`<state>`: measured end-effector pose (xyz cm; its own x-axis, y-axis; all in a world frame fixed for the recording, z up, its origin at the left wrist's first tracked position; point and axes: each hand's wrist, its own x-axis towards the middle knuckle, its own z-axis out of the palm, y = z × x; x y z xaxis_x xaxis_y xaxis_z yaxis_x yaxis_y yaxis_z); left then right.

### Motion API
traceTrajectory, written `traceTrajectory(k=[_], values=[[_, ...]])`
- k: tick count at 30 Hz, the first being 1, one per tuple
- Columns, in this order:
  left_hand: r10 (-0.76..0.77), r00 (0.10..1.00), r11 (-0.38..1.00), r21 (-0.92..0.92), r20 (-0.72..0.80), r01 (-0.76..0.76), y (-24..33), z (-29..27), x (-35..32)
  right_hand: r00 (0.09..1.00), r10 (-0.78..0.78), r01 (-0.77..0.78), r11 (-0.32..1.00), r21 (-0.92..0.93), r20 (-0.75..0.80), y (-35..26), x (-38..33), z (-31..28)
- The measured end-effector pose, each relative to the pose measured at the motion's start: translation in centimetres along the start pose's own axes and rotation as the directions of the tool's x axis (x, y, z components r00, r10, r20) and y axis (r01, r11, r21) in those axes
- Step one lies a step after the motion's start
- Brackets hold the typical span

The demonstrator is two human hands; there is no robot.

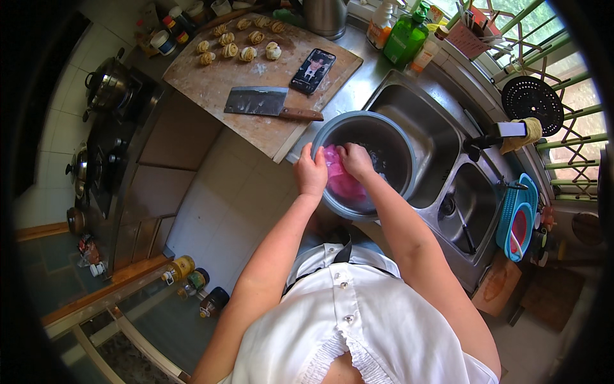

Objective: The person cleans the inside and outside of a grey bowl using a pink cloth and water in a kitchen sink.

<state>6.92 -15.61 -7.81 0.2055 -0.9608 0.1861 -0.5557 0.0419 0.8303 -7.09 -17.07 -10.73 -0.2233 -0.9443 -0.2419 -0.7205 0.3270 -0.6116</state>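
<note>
A round grey basin (401,131) stands over the counter edge and the left side of the sink. Inside it lies a crumpled pink cloth (345,184), which looks wet. My left hand (311,171) is closed on the basin's left rim, its thumb beside the cloth. Reaching into the basin, my right hand (355,160) grips the cloth from above; its fingertips are partly hidden. Just beyond the basin, a cleaver (257,100) with a wooden handle rests on a large wooden board (198,80).
Several rolled dough pieces (247,54) and a phone (313,72) lie on the board. A double sink (435,157) is at my right, with a green bottle (407,35) behind it and a blue basket (517,214) beside it. Pots (107,86) stand on the stove at left.
</note>
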Motion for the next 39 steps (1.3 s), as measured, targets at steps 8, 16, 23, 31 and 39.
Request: traceTrajectory(k=[8,16,23,31,39], values=[[-0.137,0.983,0.982,-0.144,-0.125,0.119,0.7,0.0,-3.5,0.994,0.097,-0.092,0.992,-0.087,0.046,-0.1,-0.3,-1.8],[-0.534,0.828,0.705,-0.449,0.173,0.549,0.7,-1.9,-6.1,0.963,-0.204,0.226,0.968,-0.114,0.173,-1.4,-2.9,-1.6],[0.022,0.987,1.000,-0.009,0.156,-0.021,-0.9,-0.9,3.2,0.835,-0.351,0.511,0.779,-0.363,0.423,-0.8,-3.0,-1.6],[0.116,0.968,0.992,0.026,0.224,-0.125,-0.2,-0.1,4.0,0.777,-0.418,0.567,0.790,-0.234,0.471,-0.6,-3.7,-4.6],[0.061,0.987,0.998,-0.014,0.148,-0.060,0.5,0.4,1.4,0.881,-0.468,0.460,0.882,-0.106,-0.074,-0.2,-4.4,-5.0]])
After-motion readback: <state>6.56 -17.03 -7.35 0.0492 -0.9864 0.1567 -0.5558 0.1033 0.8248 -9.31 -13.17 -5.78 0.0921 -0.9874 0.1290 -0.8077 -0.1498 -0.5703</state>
